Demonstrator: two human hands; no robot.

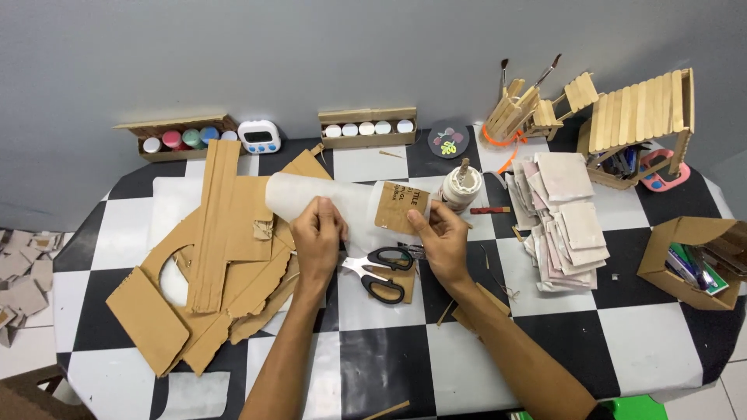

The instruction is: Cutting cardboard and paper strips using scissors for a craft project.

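My left hand and my right hand both hold a translucent white sheet that curls up at its left end. A small brown cardboard piece lies under or against the sheet's right end, and my right thumb presses on it. Black-handled scissors rest on the table between my hands, just below the sheet.
The checkered table carries a pile of cut cardboard at left, a glue bottle, stacked pale squares, an open cardboard box with pens, stick-built models, paint pots and a timer at the back.
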